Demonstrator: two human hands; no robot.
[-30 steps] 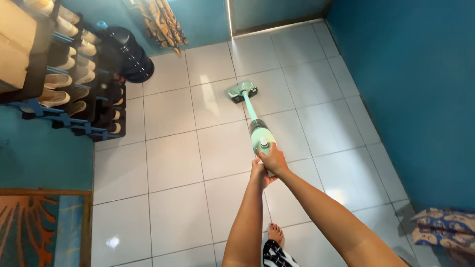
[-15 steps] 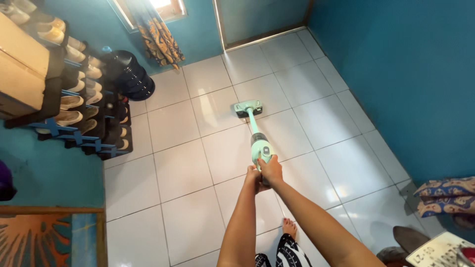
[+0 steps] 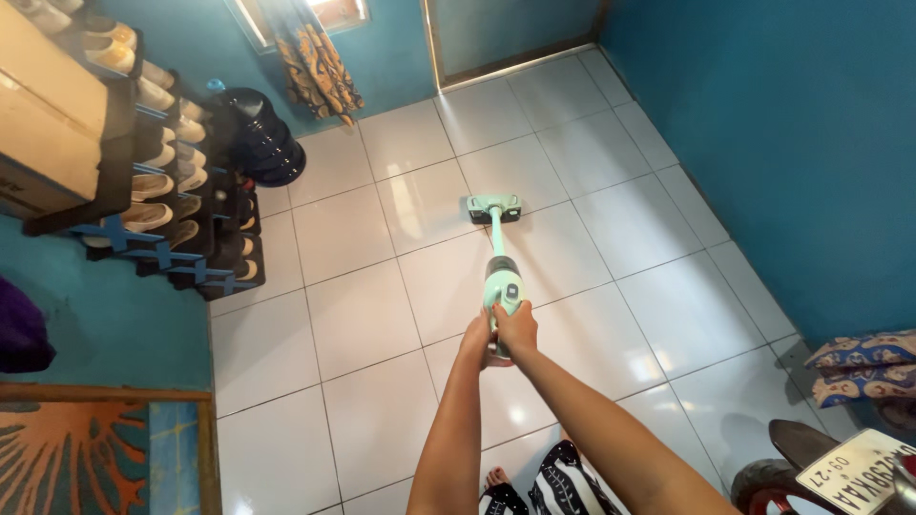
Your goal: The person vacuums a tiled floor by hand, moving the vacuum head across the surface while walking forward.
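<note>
A mint-green stick vacuum (image 3: 502, 277) stretches away from me over the white tiled floor (image 3: 363, 315). Its floor head (image 3: 493, 207) rests flat on a tile near the room's middle. My right hand (image 3: 518, 328) grips the handle from the top, just behind the vacuum's body. My left hand (image 3: 476, 340) wraps the handle from the left side, pressed against the right hand. Both arms reach forward from the bottom of the view.
A blue shoe rack (image 3: 167, 191) full of shoes lines the left wall, with a dark water jug (image 3: 256, 135) beside it. A closed door (image 3: 506, 33) stands at the far end. Blue wall (image 3: 801, 153) on the right; a motorbike's rear (image 3: 840, 467) and patterned cushion (image 3: 863, 367) at bottom right. Patterned mat (image 3: 95, 458) bottom left.
The vacuum head has been drawn back toward me and slightly right over the tiles. My view shifted, and a motorbike's rear with its plate came in at the bottom right.
</note>
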